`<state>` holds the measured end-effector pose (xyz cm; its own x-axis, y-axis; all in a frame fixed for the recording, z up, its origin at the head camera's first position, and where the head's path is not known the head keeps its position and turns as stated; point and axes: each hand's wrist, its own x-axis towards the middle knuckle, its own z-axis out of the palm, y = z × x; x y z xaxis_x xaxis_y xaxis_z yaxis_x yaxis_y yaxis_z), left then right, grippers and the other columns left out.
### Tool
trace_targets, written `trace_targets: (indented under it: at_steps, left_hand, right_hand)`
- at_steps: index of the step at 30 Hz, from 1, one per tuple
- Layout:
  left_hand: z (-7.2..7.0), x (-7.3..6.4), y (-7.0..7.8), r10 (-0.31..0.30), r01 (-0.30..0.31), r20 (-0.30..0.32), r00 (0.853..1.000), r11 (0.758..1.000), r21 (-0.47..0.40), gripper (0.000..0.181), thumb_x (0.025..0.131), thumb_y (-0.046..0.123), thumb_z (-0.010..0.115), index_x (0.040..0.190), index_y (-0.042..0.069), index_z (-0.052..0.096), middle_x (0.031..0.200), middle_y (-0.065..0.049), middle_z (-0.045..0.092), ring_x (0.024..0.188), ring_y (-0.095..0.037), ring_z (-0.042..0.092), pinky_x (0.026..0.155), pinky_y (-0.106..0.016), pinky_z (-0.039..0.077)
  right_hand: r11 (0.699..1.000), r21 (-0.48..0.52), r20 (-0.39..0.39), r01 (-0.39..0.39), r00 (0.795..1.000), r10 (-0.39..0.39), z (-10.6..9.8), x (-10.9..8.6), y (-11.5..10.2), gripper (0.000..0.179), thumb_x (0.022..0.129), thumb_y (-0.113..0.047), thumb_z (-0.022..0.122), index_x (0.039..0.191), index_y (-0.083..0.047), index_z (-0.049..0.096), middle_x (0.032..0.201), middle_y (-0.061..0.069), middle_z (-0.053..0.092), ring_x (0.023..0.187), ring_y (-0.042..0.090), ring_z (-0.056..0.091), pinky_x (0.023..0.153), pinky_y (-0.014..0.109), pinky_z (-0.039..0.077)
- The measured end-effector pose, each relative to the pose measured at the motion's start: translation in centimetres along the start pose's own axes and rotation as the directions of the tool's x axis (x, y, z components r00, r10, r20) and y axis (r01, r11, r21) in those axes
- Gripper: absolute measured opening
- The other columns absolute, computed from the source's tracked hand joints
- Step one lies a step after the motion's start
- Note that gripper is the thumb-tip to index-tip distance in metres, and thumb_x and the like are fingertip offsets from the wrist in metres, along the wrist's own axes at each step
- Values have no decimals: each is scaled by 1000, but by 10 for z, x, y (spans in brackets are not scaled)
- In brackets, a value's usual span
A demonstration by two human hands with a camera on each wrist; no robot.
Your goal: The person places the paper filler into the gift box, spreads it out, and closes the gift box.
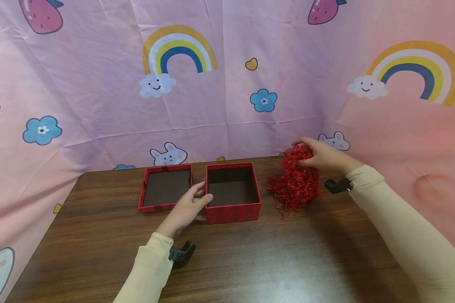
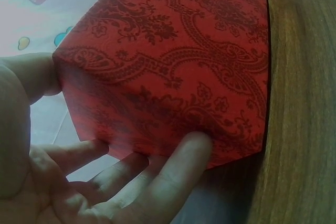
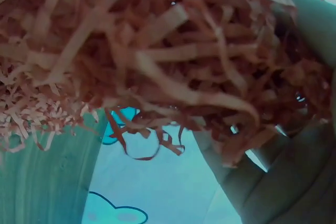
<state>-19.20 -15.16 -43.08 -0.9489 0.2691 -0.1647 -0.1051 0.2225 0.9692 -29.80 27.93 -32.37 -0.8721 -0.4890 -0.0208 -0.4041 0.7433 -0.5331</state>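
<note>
My left hand [image 1: 187, 208] holds the near left corner of a red patterned gift box [image 1: 233, 213]. In the left wrist view its thumb lies at the box's top edge, and the fingers [image 2: 181, 174] touch the side wall. The box stands upright, lidless, and its dark inside holds nothing visible. On the right, my right hand [image 1: 322, 156] grips a clump of red shredded paper [image 1: 297, 179], raised above the rest of the heap. Curly strips fill most of the right wrist view and partly cover the fingers.
Left of the box lies its red-rimmed lid [image 1: 167, 189], dark inner side up, with my left fingers near its edge. Both stand on a brown wooden table [image 1: 227, 256]. A pink patterned cloth [image 1: 197, 109] hangs behind the table and along its sides.
</note>
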Motion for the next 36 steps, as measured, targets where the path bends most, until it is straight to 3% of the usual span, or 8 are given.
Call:
trace_targets:
  at_steps: [3, 8, 15, 24, 36]
  left_hand:
    - [0, 0, 0, -2, 2, -1, 1000, 1000, 1, 71, 105, 33, 62, 163, 15, 26, 164, -23, 31, 138, -46, 49, 83, -50, 63]
    - [1, 0, 1, -14, 14, -8, 1000, 1000, -13, 70, 105, 33, 63, 163, 16, 27, 163, -24, 30, 139, -46, 46, 83, -51, 63]
    - [1, 1, 1, -37, 37, -14, 999, 999, -34, 73, 104, 36, 63, 163, 14, 25, 162, -25, 30, 142, -47, 43, 83, -52, 63]
    - [1, 1, -1, -30, 30, -10, 999, 999, -27, 74, 103, 39, 64, 163, 16, 27, 161, -25, 31, 141, -48, 43, 82, -51, 63]
    - [1, 1, -1, -31, 30, -13, 999, 999, -26, 73, 104, 38, 64, 163, 17, 27, 162, -25, 31, 140, -48, 46, 81, -50, 64]
  right_hand:
    - [999, -26, 4, 35, 999, -35, -4, 1, 0, 46, 97, -13, 73, 139, -7, 57, 116, 12, 71, 104, 26, 68, 89, 45, 58]
    - [992, -99, -39, 75, 996, -79, -15, 0, -6, 26, 94, -9, 75, 119, -8, 69, 101, 6, 74, 92, 21, 67, 80, 41, 57]
    - [990, -136, -75, 44, 996, -54, -31, -3, -20, 31, 95, -9, 75, 125, -7, 68, 111, 11, 74, 103, 28, 68, 87, 48, 56]
    - [990, -138, -108, 34, 993, -49, -54, -3, -32, 30, 95, -5, 73, 125, -6, 68, 111, 12, 71, 94, 24, 61, 81, 38, 52]
    - [986, -163, -138, 35, 989, -58, -86, -4, -68, 27, 98, -6, 69, 125, -6, 67, 109, 14, 72, 89, 22, 65, 70, 27, 53]
